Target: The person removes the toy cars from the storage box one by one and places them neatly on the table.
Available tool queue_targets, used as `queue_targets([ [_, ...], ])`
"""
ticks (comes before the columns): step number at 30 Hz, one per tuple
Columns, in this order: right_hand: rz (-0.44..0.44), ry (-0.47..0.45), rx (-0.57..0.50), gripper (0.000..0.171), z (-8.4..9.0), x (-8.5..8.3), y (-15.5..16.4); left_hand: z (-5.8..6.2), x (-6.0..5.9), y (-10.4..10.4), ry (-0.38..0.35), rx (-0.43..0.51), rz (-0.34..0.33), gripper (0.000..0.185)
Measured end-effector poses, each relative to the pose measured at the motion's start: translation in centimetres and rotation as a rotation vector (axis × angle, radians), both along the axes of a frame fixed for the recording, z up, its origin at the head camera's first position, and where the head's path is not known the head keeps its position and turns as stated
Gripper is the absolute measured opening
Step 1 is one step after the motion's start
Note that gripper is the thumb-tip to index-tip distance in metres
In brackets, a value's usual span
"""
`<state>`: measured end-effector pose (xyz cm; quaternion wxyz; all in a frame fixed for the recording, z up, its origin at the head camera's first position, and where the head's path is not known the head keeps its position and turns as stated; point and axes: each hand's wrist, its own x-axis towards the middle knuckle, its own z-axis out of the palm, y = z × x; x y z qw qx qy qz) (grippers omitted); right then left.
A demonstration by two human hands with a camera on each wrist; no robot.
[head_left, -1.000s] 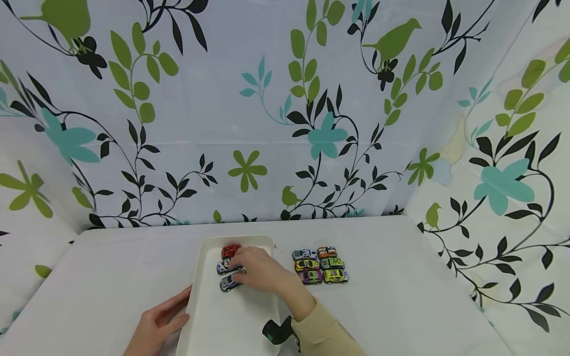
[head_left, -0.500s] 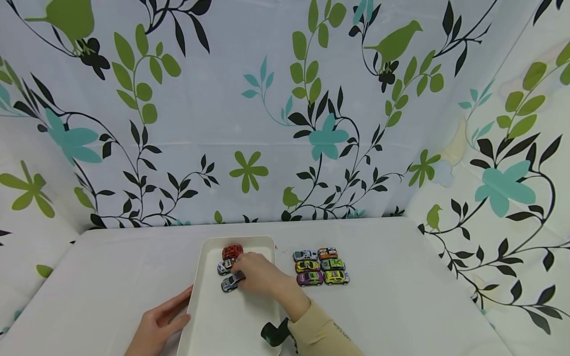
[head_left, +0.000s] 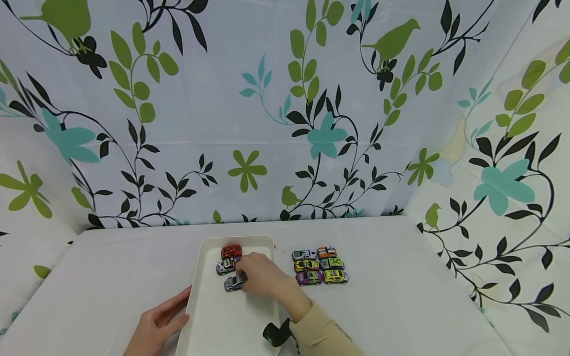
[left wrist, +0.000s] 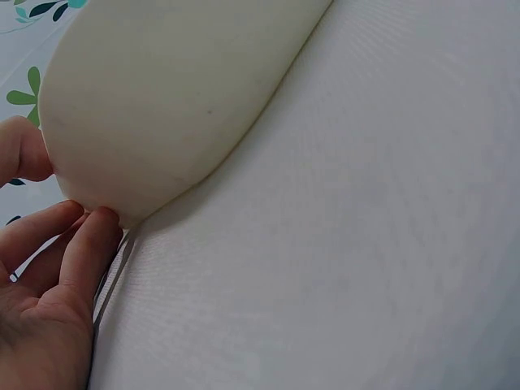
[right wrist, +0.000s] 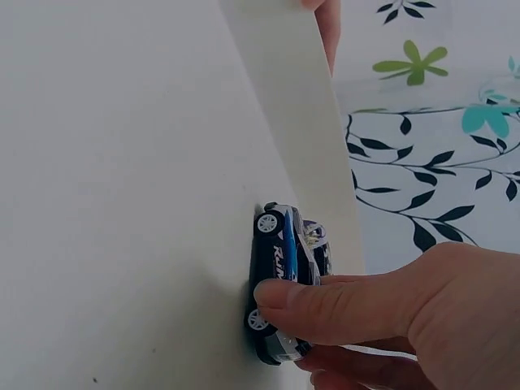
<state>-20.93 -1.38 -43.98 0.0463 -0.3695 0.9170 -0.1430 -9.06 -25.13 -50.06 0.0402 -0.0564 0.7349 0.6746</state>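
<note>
Inside the white tray (head_left: 231, 316), my right hand (head_left: 264, 277) pinches a silver toy car (head_left: 233, 283) between thumb and fingers, its wheels at the tray floor. The right wrist view shows the thumb on the side of this toy car (right wrist: 280, 260), which has a blue stripe and lettering. Just beyond it in the tray are a white patterned toy car (head_left: 225, 266) and a red toy car (head_left: 231, 251), one behind the other. My left hand (head_left: 156, 324) grips the tray's left edge. In the left wrist view, its fingertips (left wrist: 101, 215) touch the tray's outer wall (left wrist: 187, 97).
Right of the tray, several toy cars (head_left: 319, 266) stand in two close columns on the white table (head_left: 401, 296). A black strap device (head_left: 277, 333) sits at my right wrist over the tray's right edge. A patterned curtain (head_left: 200, 113) rises behind the table.
The right hand has turned the silver car straighter and shifted it slightly right, away from the white patterned car. The left hand stays on the tray edge.
</note>
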Motion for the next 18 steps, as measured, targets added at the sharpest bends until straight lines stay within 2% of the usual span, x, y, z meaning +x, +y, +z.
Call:
queue_targets([
  [12, -0.001, 0.02, -0.023, 0.016, 0.4, 0.0, 1.7, -0.6, 0.0, -0.3, 0.094, 0.031, -0.031, 0.058],
  [18, -0.022, 0.0, -0.028, 0.022, 1.0, 0.3, 2.7, -0.6, 0.0, -0.3, 0.105, 0.023, -0.035, 0.059],
])
